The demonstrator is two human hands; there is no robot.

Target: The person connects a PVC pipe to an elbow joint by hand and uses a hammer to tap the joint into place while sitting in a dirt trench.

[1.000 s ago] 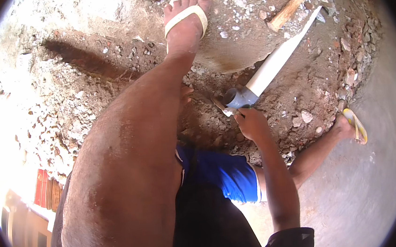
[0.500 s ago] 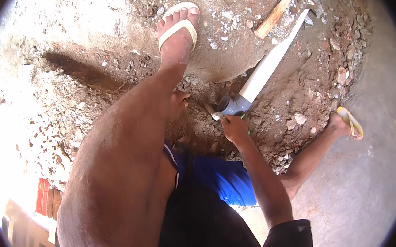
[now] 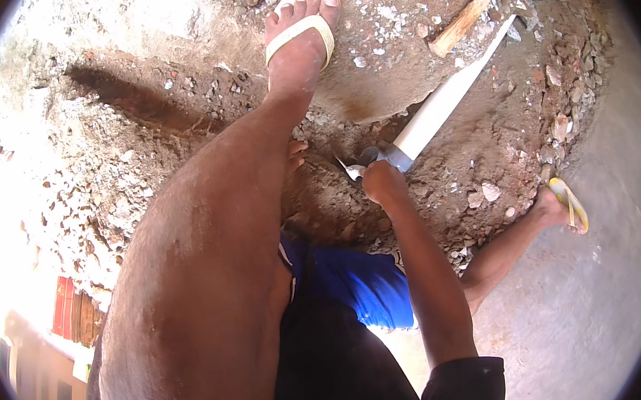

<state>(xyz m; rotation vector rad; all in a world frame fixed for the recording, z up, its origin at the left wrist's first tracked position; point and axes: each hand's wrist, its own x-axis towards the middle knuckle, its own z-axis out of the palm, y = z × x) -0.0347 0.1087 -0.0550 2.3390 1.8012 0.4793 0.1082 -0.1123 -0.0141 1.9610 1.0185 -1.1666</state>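
The right hand (image 3: 382,182) is closed around a small metal trowel (image 3: 354,168), blade pointed down into the dug hollow of loose reddish soil (image 3: 336,199), apparently for scraping at its floor. The left hand is hidden behind the raised left thigh (image 3: 214,285), so its state cannot be told. Just beyond the right hand a white pipe (image 3: 442,105) slopes into the hollow; farther off lies a wooden offcut (image 3: 462,21). A sandalled foot (image 3: 301,30) is planted beyond the hollow, rubble (image 3: 488,193) at the right.
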